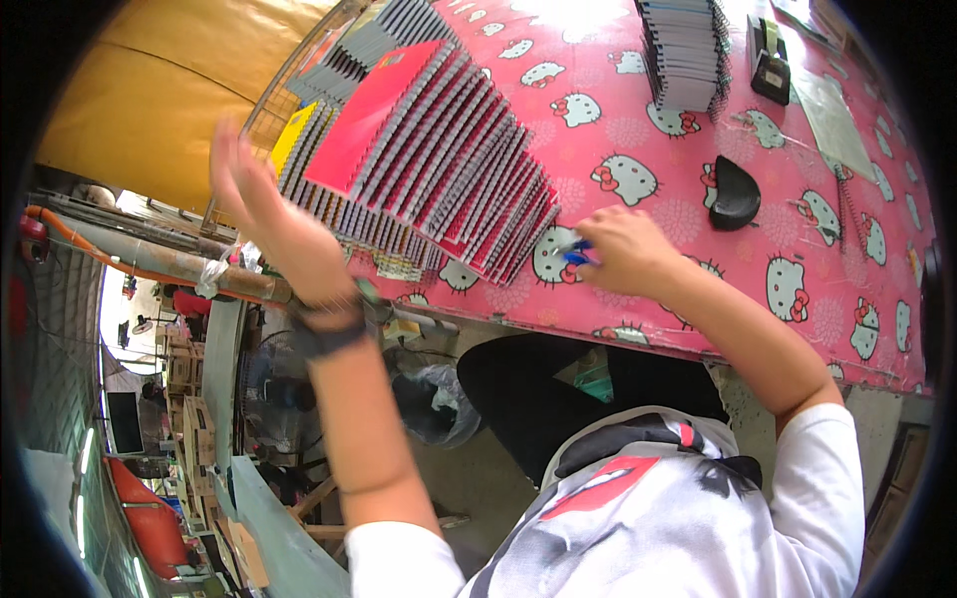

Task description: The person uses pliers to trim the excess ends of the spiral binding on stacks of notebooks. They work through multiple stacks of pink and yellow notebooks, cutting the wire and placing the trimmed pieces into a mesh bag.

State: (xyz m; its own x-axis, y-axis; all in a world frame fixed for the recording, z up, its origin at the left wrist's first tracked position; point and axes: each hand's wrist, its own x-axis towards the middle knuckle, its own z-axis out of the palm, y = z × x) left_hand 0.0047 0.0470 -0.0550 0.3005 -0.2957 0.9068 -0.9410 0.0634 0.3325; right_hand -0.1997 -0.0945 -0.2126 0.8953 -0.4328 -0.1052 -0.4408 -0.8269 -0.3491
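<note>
My left hand point(264, 204) is raised beside a tall stack of red-covered spiral notebooks point(374, 120), its fingers stretched out and nothing in them. A dark band circles that wrist. On the pink patterned tabletop point(678, 214), my right hand point(630, 249) is closed around a small blue-handled tool with a metal tip point(575, 251), which looks like pliers; most of it is hidden by the fingers. The tip points left toward the lower end of the red stack, apart from it. Yellow-covered spiral notebooks point(296, 135) stand just behind the red ones.
More spiral notebooks point(379, 45) lie at the far left, and another stack point(683, 55) stands at the back. A black half-round object point(736, 194) and a black device point(770, 75) sit to the right. The table's near edge point(558, 329) runs in front of me.
</note>
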